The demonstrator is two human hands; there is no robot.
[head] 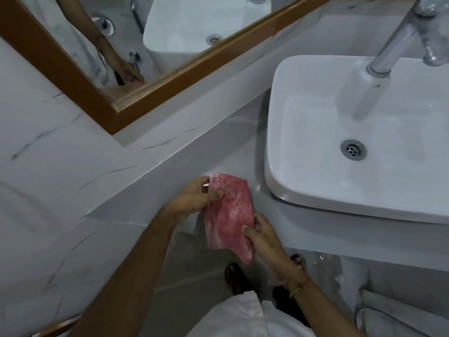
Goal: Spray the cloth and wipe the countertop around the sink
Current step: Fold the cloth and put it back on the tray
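A pink-red cloth with whitish patches is held spread between both hands, just left of the white basin. My left hand pinches its upper left edge. My right hand grips its lower right edge. The cloth hangs over the front edge of the grey countertop, above the floor. No spray bottle is in view.
A chrome tap leans over the basin, whose drain shows. A wood-framed mirror hangs on the marble-look wall at the upper left. My feet stand on the tiled floor below the counter.
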